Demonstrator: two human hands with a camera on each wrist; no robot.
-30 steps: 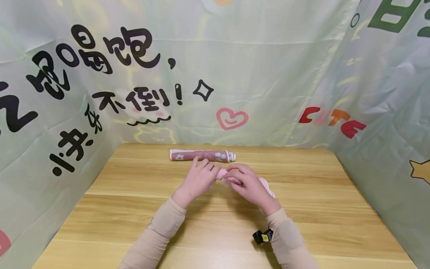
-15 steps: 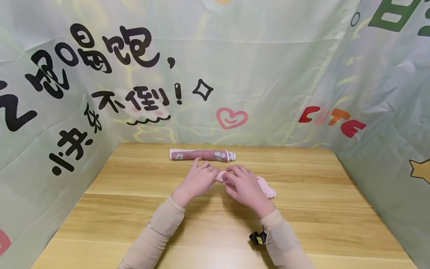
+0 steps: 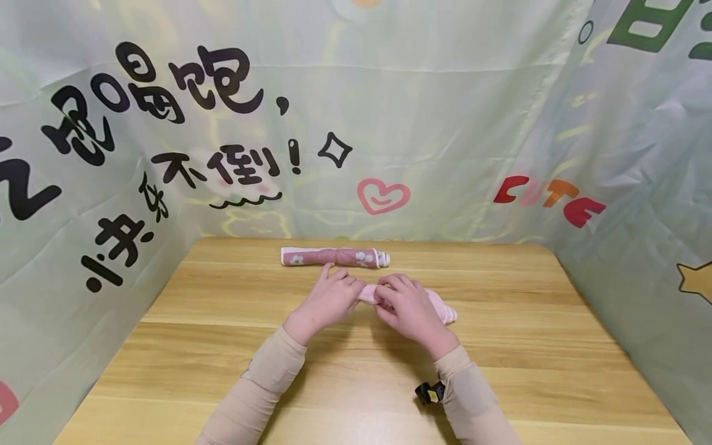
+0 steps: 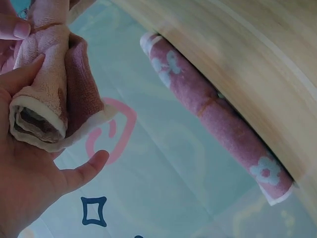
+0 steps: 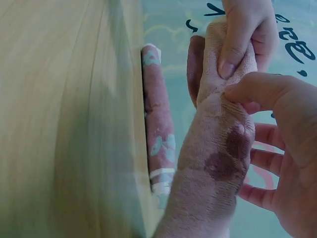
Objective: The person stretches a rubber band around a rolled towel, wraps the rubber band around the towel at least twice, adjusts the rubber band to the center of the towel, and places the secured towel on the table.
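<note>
Both hands hold a pink towel, partly rolled into a tube, above the table. In the head view its pale right end point(image 3: 439, 306) sticks out past the right hand point(image 3: 411, 309). My left hand point(image 3: 327, 300) grips the left end, thumb pressed along the roll. The left wrist view shows that end of the towel point(image 4: 47, 82) as an open spiral with a white edge and a loose darker flap. In the right wrist view, the right thumb lies on top of the towel point(image 5: 203, 173), the fingers on its other side. Dark pink spots mark its surface.
A second towel point(image 3: 334, 257), dusky pink with pale flowers, lies rolled up near the back of the wooden table point(image 3: 222, 296), just beyond the left hand. Printed fabric curtains point(image 3: 445, 123) stand behind and beside the table. A black wrist device point(image 3: 430, 392) sits at the right sleeve.
My right hand has shifted slightly along the towel, first left, then a little back right. More of the towel's right end shows. The left hand and the rolled towel behind stay nearly still.
</note>
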